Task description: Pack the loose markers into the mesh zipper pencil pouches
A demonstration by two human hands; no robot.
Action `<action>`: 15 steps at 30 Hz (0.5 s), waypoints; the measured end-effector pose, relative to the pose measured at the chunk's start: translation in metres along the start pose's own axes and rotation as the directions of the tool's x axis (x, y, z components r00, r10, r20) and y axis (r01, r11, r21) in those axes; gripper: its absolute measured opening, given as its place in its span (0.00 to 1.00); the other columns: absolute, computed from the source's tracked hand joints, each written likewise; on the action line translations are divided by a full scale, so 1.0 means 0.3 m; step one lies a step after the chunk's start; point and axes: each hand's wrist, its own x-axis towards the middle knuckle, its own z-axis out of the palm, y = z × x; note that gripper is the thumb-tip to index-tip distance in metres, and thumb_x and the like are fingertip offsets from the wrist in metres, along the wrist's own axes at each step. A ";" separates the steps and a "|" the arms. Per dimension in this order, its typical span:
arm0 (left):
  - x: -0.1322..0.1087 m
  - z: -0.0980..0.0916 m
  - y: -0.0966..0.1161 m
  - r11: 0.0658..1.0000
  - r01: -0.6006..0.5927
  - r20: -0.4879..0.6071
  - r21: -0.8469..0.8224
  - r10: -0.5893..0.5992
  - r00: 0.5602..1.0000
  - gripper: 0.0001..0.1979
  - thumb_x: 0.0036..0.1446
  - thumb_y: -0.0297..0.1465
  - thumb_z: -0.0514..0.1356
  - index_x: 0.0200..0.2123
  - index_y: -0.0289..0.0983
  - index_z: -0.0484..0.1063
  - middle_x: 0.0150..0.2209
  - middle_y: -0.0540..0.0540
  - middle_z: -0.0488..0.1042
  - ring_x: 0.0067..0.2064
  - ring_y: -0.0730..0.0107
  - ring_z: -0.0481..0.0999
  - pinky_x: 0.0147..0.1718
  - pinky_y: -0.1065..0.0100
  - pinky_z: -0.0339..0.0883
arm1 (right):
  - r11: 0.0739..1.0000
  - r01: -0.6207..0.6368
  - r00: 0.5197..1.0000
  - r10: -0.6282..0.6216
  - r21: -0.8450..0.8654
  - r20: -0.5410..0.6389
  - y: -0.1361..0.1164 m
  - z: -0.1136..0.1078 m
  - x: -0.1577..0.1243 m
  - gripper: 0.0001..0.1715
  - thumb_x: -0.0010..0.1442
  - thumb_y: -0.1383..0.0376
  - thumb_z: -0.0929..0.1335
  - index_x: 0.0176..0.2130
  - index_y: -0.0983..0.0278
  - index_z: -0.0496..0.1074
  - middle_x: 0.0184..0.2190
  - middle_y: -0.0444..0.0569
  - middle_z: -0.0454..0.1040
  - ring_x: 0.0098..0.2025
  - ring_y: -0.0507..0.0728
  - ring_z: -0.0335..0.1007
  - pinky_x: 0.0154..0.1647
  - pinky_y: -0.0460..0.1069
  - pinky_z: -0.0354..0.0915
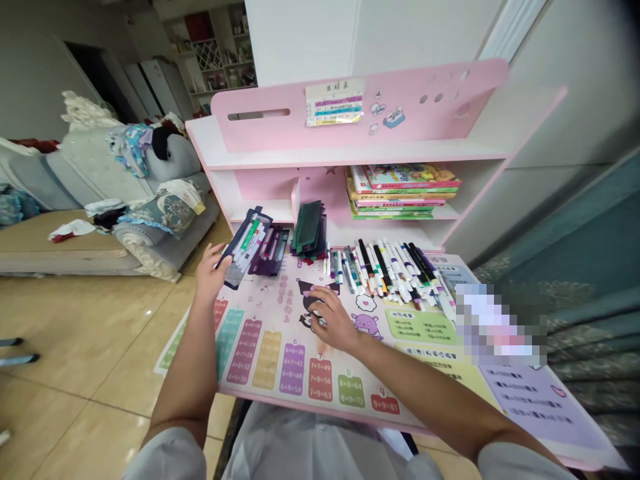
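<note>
My left hand grips the lower left edge of a dark mesh pencil pouch with several markers showing inside, held tilted over the desk's left side. My right hand hovers or rests above the printed desk mat, fingers apart and slightly bent, holding nothing. Right beside the held pouch is a purple mesh pouch with pens in it. A stack of dark green mesh pouches leans against the shelf. To the right spreads a large pile of markers, mostly white with some black.
A pink and white shelf unit rises at the desk's back, with a stack of books on it. A blurred patch covers something at the right. A sofa with clothes stands left; a curtain hangs right.
</note>
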 end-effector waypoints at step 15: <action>-0.032 0.192 0.052 0.987 0.152 0.130 -0.051 -0.145 0.981 0.17 0.56 0.46 0.62 0.30 0.38 0.80 0.54 0.38 0.77 0.62 0.52 0.70 0.66 0.49 0.58 | 0.999 -0.011 1.000 0.011 0.038 0.013 0.016 -0.004 -0.003 0.10 0.57 0.74 0.65 0.38 0.61 0.68 0.49 0.56 0.73 0.60 0.66 0.66 0.56 0.66 0.67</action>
